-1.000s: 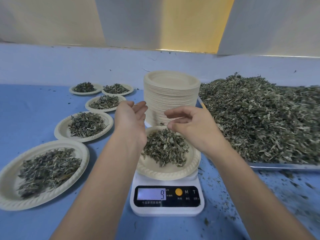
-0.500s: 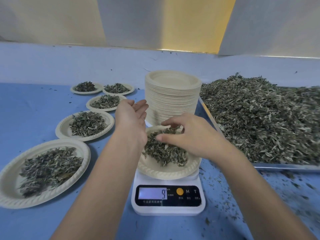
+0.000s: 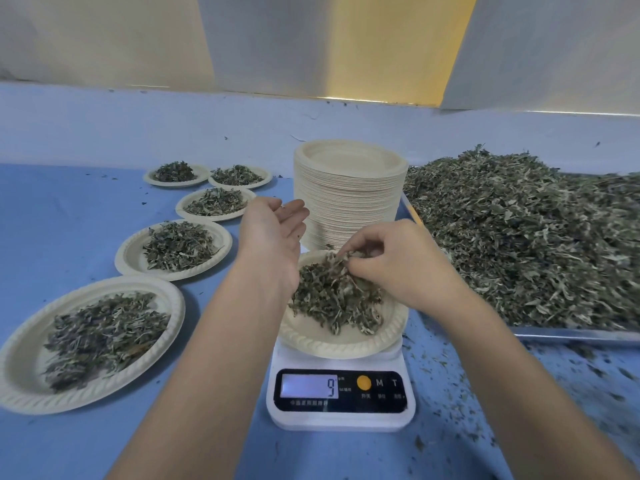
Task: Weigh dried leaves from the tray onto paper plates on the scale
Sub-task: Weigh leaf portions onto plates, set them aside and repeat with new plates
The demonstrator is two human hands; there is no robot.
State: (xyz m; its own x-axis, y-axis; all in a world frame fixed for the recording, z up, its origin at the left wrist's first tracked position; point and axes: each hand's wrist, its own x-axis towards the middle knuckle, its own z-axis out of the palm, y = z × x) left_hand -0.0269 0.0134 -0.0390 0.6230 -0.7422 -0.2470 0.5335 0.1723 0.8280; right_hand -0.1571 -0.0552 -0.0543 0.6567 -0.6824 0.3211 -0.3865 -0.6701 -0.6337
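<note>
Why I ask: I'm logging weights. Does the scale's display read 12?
No, the scale's display shows 9 while the right hand pinches leaves on the paper plate.

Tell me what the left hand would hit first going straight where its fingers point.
Likely the stack of empty paper plates; the left hand points at its side, though depth is unclear.

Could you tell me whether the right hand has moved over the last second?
Yes. Against the plate stack, the right hand has dropped down onto the leaves on the scale, pinching some.
</note>
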